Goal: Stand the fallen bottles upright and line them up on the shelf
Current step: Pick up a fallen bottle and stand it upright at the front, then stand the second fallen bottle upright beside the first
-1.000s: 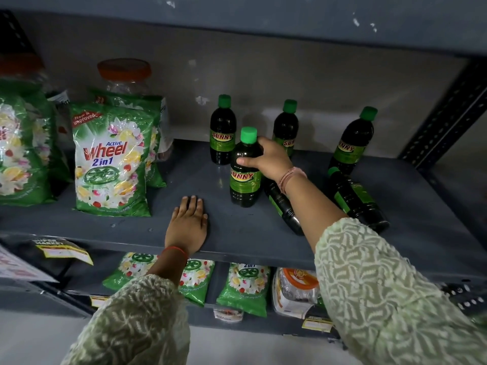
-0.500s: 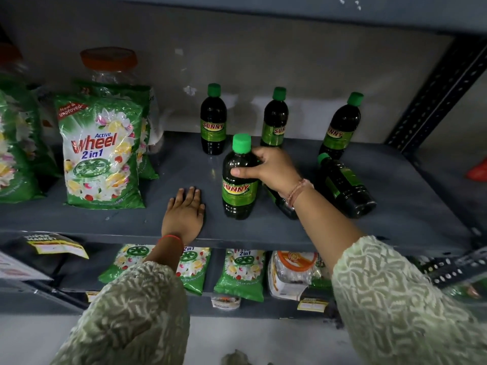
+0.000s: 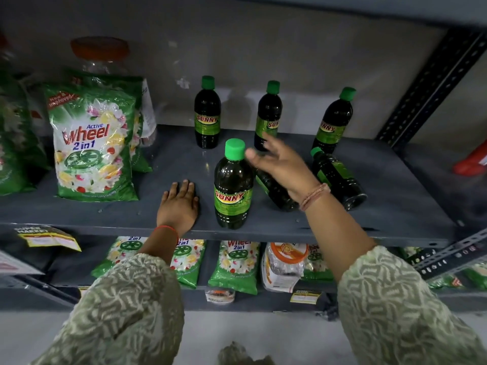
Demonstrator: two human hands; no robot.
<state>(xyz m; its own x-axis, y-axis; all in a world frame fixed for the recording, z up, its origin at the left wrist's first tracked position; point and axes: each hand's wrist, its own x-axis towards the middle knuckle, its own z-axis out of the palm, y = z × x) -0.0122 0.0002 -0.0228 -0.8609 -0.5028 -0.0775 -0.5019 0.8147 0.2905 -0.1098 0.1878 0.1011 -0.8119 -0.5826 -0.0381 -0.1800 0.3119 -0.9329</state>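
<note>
Right hand (image 3: 283,167) is open, holding nothing; left hand (image 3: 179,206) lies flat on the shelf (image 3: 395,206). Fallen bottle (image 3: 338,179) looks full, heavy and smooth, so grab its middle.

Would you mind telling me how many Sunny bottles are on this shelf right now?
6. Three stand along the back: left, middle, right. One stands at the front. Two lie fallen: one under the right hand, one further right. None seems hidden.

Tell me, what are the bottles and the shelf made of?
The front bottle looks like clear, glossy plastic: dark liquid shows through, with bright glints on its shoulder. Its green cap looks like matte plastic. The shelf seems to be grey painted metal, judging by its thin flat edge.
</note>
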